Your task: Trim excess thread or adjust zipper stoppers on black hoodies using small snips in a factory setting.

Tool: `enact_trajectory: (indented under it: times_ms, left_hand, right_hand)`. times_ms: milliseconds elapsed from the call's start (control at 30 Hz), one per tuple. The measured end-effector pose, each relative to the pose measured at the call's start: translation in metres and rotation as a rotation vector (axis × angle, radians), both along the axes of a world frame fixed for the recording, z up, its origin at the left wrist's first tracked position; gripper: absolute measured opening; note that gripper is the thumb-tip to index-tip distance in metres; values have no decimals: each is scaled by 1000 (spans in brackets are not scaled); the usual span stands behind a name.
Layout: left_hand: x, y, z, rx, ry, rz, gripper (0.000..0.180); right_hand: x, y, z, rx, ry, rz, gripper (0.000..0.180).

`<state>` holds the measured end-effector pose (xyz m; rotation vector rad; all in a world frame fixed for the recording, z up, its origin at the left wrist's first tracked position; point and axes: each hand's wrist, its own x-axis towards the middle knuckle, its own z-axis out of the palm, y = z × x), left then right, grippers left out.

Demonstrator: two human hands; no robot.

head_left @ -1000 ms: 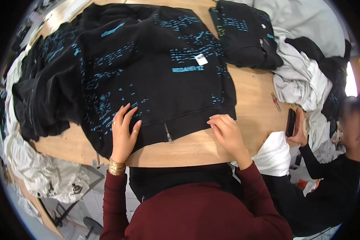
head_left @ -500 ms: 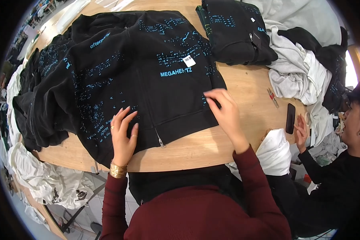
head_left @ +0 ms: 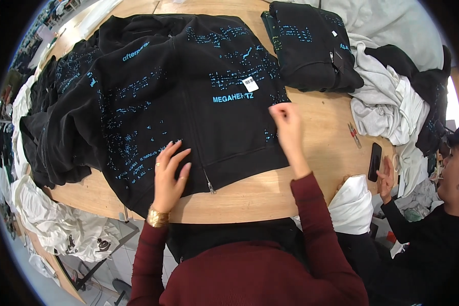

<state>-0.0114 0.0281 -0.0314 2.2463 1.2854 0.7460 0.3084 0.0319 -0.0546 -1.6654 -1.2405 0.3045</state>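
Note:
A black zip-up hooded sweatshirt (head_left: 234, 127) with blue dotted print lies spread front up on the wooden table, its zipper closed down the middle and a small white label sticker (head_left: 250, 84) on its chest. My left hand (head_left: 169, 173) rests on its lower front, left of the zipper, fingers spread. At the garment's right side edge is my right hand (head_left: 290, 130), thumb and fingertips drawn together; whether fabric is pinched between them is hidden. Just beyond lies a folded black sweatshirt (head_left: 311, 61) with similar print and a dark hang tag.
Grey and white garments (head_left: 387, 86) are heaped at the right. Thread snips (head_left: 354, 135) and a black phone (head_left: 375, 162) lie on the table (head_left: 239, 206). A co-worker's hand (head_left: 386, 178) is beside the phone. White cloth (head_left: 61, 224) hangs at the lower left.
My right hand has shifted slightly up along the garment's edge, and its fingers have closed together. My left hand stays on the lower front. The whole view has shifted slightly.

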Motion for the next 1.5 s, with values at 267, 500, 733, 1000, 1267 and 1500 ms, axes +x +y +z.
enact_trajectory:
  times_ms: [267,500,733,1000,1267,1500]
  left_hand:
    - [-97,-12,36,2,-67,243,26]
    - [-138,-51,33,-79,278,40,45]
    - [-139,-68,32,-50,291,67,46]
    - [-84,-75,32,-176,-90,16,30]
    - [-16,-62,15,-58,-88,-155,38]
    - [-4,-44,4,-22,87,-142,55]
  right_hand:
    - [122,-99,45,-268,-334,-387,13]
    - [44,-116,43,-251,-507,169,37]
    - [20,-109,40,-340,-469,201,40]
    - [-27,-105,50,-139,-436,199,29]
    - [-132,-100,21,-38,-378,575,28]
    - [-141,-95,13,-27,-466,494,27]
